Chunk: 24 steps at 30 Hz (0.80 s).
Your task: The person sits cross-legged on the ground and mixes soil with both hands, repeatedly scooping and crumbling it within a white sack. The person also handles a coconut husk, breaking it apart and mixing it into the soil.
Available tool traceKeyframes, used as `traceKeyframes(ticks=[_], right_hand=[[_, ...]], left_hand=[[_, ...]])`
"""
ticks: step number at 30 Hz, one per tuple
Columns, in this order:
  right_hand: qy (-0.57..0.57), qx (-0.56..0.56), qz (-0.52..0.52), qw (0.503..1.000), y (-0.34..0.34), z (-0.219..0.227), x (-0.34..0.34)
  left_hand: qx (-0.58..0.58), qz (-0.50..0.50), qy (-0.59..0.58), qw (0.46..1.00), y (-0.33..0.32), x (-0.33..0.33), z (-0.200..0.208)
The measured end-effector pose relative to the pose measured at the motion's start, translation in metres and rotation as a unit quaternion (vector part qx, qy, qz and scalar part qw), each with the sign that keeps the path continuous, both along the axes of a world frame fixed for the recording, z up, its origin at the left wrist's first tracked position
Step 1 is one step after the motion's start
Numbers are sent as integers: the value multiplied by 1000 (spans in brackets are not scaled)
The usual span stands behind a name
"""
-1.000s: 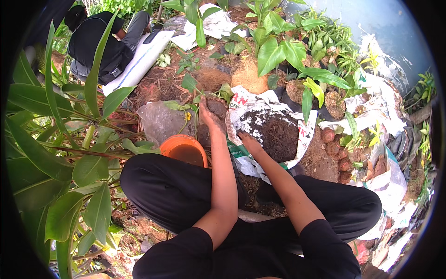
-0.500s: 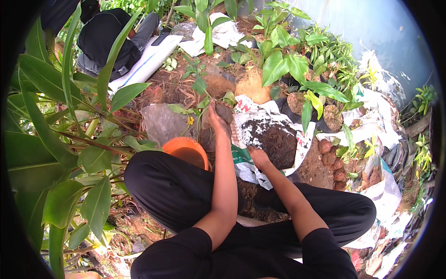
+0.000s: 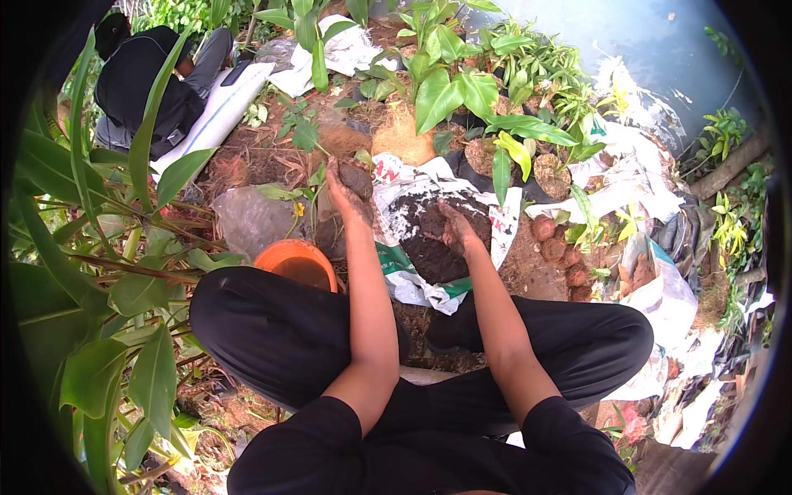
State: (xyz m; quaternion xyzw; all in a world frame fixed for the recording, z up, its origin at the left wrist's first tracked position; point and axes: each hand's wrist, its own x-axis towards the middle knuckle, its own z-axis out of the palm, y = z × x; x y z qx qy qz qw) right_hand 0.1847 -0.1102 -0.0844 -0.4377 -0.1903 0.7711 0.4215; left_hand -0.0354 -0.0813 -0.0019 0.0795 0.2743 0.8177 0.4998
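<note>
My left hand (image 3: 348, 198) is cupped around a dark, rounded clump of soil (image 3: 357, 179), just left of an opened white sack (image 3: 389, 196). A leafy green seedling (image 3: 304, 134) rises beside that hand; whether its roots sit in the clump I cannot tell. Dark loose soil (image 3: 429, 257) fills the sack's mouth. Over this soil is my right hand (image 3: 456, 228), palm turned left, its soil-smeared fingers curved and apart. Some soil lies against its palm side, but no firm object shows in it.
An orange bucket (image 3: 330, 272) of brownish water stands by my left knee. Large-leaved plants (image 3: 157, 363) crowd the left side. Potted plants (image 3: 551, 173) and round brown husks (image 3: 554, 247) lie to the right. Another person (image 3: 144, 82) sits at the far left beside a long white sack (image 3: 210, 115).
My right hand has moved from the sack's near left edge up and right over the soil, with its fingers spreading. The left hand still holds the clump. The whole view has shifted slightly.
</note>
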Motion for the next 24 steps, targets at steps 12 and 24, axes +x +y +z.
traceKeyframes(ticks=[12, 24], right_hand=[[-45, 38, -84, 995, 13, -17, 16], [-35, 21, -114, 993, 21, -50, 18]], left_hand=[[-6, -48, 46, 998, 3, 19, 7], [-41, -17, 25, 999, -7, 45, 37]])
